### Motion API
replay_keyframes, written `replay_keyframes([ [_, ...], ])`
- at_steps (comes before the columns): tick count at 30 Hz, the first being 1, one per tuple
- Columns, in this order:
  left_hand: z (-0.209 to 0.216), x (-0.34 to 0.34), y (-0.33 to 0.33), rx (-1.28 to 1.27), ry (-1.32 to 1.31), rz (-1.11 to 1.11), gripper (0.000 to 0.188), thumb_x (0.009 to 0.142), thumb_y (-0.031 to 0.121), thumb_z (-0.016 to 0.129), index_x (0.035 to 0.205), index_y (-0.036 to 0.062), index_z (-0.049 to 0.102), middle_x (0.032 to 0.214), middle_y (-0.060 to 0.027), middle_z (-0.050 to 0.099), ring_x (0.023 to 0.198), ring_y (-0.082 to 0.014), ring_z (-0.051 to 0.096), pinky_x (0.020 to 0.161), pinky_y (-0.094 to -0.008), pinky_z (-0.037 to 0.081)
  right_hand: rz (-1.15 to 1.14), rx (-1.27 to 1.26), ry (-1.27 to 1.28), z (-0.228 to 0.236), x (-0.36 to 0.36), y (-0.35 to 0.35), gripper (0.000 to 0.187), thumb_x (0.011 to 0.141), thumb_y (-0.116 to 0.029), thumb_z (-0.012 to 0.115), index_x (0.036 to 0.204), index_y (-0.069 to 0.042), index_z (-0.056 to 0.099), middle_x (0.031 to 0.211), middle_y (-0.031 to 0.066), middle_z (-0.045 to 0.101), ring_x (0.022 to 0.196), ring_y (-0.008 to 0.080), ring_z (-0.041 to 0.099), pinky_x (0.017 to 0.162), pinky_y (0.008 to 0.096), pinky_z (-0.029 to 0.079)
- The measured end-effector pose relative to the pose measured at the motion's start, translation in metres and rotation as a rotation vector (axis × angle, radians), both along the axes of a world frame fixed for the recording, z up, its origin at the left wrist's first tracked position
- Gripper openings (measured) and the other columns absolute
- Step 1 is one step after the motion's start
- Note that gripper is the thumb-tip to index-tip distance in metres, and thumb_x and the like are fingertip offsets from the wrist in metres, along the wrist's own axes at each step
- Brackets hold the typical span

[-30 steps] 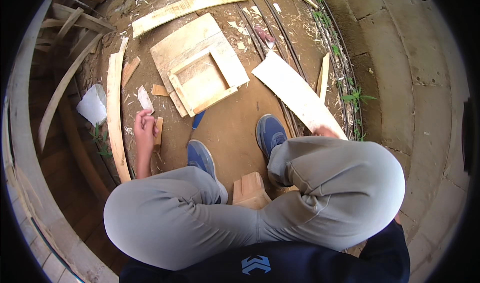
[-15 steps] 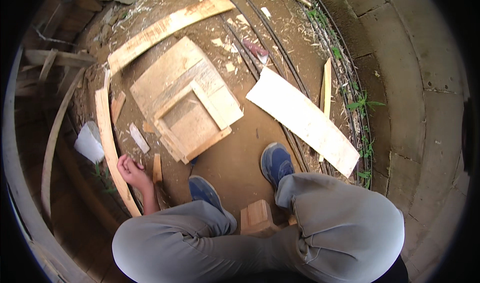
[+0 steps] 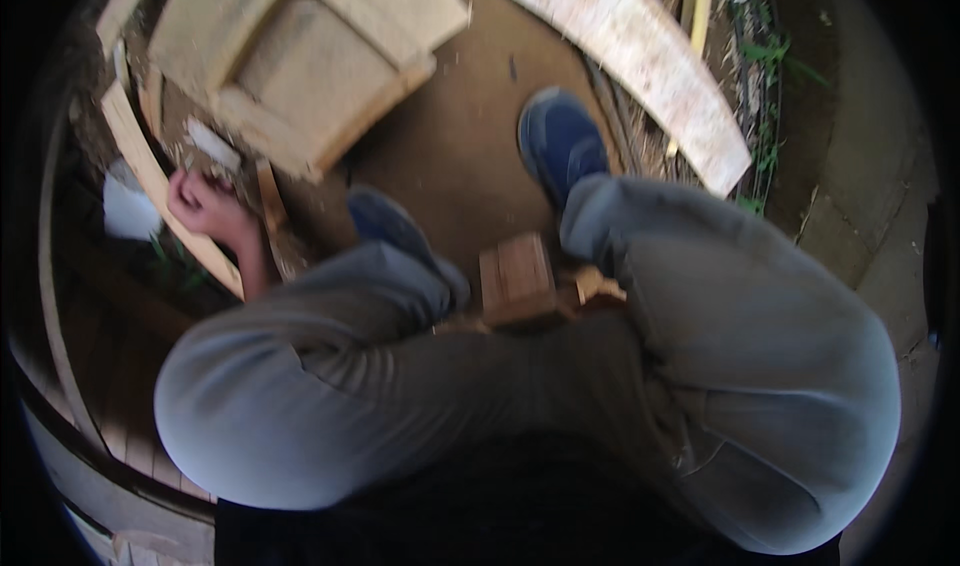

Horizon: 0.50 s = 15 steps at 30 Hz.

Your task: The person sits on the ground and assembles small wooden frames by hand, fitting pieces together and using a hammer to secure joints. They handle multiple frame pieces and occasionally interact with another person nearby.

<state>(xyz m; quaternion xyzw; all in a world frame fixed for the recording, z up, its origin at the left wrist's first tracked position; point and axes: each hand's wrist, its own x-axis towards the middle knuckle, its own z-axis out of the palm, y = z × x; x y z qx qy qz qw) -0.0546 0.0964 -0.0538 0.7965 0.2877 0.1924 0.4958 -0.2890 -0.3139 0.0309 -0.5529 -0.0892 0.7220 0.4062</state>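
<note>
Beyond my left knee, my left hand (image 3: 205,206) hangs low with its fingers curled in, and nothing shows in them; the picture is somewhat blurred there. It is just beside a long pale wooden strip (image 3: 150,166); I cannot tell if they touch. A small whitish wood offcut (image 3: 213,144) lies just past the fingers. In front of my feet is a wooden board with a raised frame (image 3: 370,116) on it, partly cut off by the upper edge. My right hand is out of view.
Between my legs stands a reddish-brown wooden block (image 3: 516,271), with wood scraps (image 3: 597,285) beside it. A broad pale plank (image 3: 640,56) lies at the far right, near dark cables and green plants (image 3: 765,96). A white piece (image 3: 130,203) rests left of the strip.
My view has tipped downward, so the board, planks and feet sit higher in the picture and more of my legs shows. My left hand keeps its curled shape beside the strip.
</note>
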Motion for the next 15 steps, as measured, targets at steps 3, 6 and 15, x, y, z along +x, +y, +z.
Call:
replay_keyframes([
  [3, 0.001, 0.001, -0.012, -0.027, -0.063, -0.043, 0.018, 0.094, 0.003, 0.055, 0.111, 0.0006, 0.051, 0.075, -0.0037, 0.055, 0.055, -0.0096, 0.049, 0.048, -0.0228, 0.041, 0.035, 0.000, 0.012, 0.020, 0.006, -0.011, 0.047, 0.093, -0.022, 0.063, 0.136, -0.013, 0.050, 0.129, 0.0160, 0.056, 0.120, 0.0312, 0.055, 0.102, 0.0462, 0.044],
  [6, 0.002, -0.015, -0.005, 0.008, -0.031, -0.058, 0.016, 0.094, 0.001, 0.054, 0.110, -0.0008, 0.051, 0.073, -0.0040, 0.056, 0.053, -0.0093, 0.050, 0.047, -0.0227, 0.041, 0.097, -0.006, 0.009, 0.026, 0.018, -0.030, 0.048, 0.093, -0.022, 0.063, 0.138, -0.014, 0.049, 0.129, 0.0164, 0.056, 0.120, 0.0317, 0.055, 0.103, 0.0468, 0.043],
  [15, 0.024, -0.046, 0.010, 0.076, -0.102, 0.025, 0.015, 0.095, -0.002, 0.054, 0.109, 0.0001, 0.052, 0.072, -0.0027, 0.056, 0.054, -0.0077, 0.048, 0.047, -0.0230, 0.041, 0.246, -0.067, -0.108, 0.053, 0.068, -0.103, 0.053, 0.092, -0.023, 0.064, 0.142, -0.015, 0.046, 0.131, 0.0175, 0.054, 0.123, 0.0333, 0.053, 0.105, 0.0483, 0.042],
])
